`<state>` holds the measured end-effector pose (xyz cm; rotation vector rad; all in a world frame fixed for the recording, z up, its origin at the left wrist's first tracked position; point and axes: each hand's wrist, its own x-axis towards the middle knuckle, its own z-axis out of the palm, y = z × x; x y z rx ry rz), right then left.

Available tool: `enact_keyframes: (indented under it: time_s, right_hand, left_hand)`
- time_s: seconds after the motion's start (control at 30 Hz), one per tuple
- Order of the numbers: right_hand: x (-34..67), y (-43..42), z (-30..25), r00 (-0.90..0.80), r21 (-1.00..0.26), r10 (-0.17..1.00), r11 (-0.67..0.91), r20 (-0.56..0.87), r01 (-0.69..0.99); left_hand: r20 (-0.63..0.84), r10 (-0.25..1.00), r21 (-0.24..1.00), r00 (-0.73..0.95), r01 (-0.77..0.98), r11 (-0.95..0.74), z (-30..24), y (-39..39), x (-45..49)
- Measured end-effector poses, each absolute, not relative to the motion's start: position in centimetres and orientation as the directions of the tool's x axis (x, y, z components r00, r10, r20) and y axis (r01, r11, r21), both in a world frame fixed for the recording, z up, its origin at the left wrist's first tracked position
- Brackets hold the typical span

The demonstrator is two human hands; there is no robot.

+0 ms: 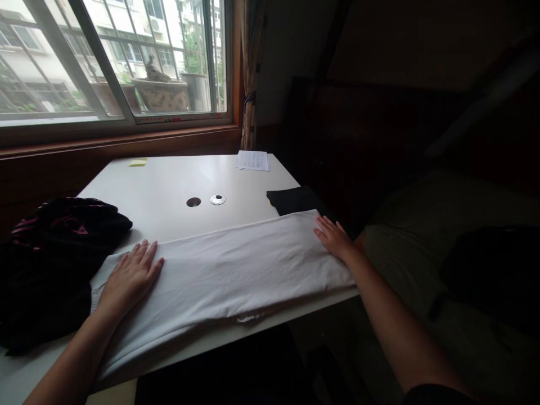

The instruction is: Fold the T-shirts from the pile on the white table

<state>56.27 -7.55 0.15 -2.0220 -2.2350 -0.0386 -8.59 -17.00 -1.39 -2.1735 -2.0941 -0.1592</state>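
Observation:
A white folded garment (236, 264) lies in a long strip along the front of the white table (160, 185). My left hand (130, 278) rests flat on its left end, fingers stretched out, beside a ribbed edge. On the right end lies my right hand (333, 239), open, with the fingertips near the garment's far corner. Neither hand grips the cloth. What kind of garment it is, I cannot tell from the folded shape. Bunched black clothing (71, 247) with pink markings sits just left of my left hand.
Dark folded cloth (293, 199) lies at the table's right edge, behind the garment. Farther back are papers (253, 160), a yellow note (138, 162), a round hole (193, 202) and a silvery ring (217, 199). Beyond the table is a barred window (160, 62) with a curtain (250, 107).

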Motion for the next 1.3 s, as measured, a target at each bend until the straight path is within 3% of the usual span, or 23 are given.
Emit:
enact_keyframes:
  time_s: [0.2, 0.37, 0.53, 0.67, 0.77, 0.87, 0.93, 1.03, 1.17, 1.3]
  right_hand:
    - [60.7, -12.0, -0.5, -0.012, -0.049, 0.959, 0.027, 0.282, 0.998]
    - [60.6, -15.2, 0.0, 0.018, -0.006, 0.892, -0.017, 0.451, 1.0]
    - [59.8, -17.7, -0.7, 0.036, 0.009, 0.88, -0.046, 0.473, 0.999]
    - [59.8, -18.4, -0.6, -0.021, 0.001, 0.899, 0.023, 0.438, 1.0]
    - [58.2, -18.4, 0.7, -0.088, -0.013, 0.895, 0.104, 0.438, 0.995]
    - [53.3, -18.8, 2.5, -0.269, -0.106, 0.86, 0.346, 0.434, 0.932]
    - [48.6, -19.6, 3.6, -0.468, -0.217, 0.777, 0.588, 0.422, 0.779]
    - [41.5, -21.2, 4.3, -0.66, -0.331, 0.651, 0.759, 0.374, 0.561]
    - [36.3, -22.7, 4.0, -0.79, -0.251, 0.535, 0.843, 0.3, 0.476]
    - [35.5, -22.8, 3.7, -0.799, -0.173, 0.524, 0.852, 0.295, 0.495]
  left_hand:
    - [0.162, 0.986, 0.018, 0.049, 0.998, -0.052, -1.5, -16.9, -8.8]
    - [0.24, 0.967, 0.133, 0.082, 0.984, -0.116, -0.6, -17.2, -8.8]
    - [0.379, 0.868, 0.229, 0.321, 0.876, -0.424, 1.9, -19.2, -7.2]
    - [0.259, 0.76, 0.269, 0.596, 0.711, -0.649, 4.3, -22.7, -3.8]
    - [0.184, 0.718, 0.284, 0.671, 0.663, -0.693, 5.3, -25.3, -1.2]
    - [0.198, 0.697, 0.244, 0.689, 0.654, -0.716, 5.2, -26.5, 0.4]
    - [0.208, 0.688, 0.199, 0.696, 0.658, -0.726, 5.0, -26.7, 1.0]
    - [0.2, 0.681, 0.14, 0.704, 0.668, -0.731, 4.6, -26.8, 1.5]
    - [0.209, 0.691, 0.094, 0.692, 0.689, -0.719, 4.6, -27.1, 2.0]
    - [0.265, 0.69, 0.047, 0.674, 0.706, -0.707, 4.7, -27.4, 2.2]
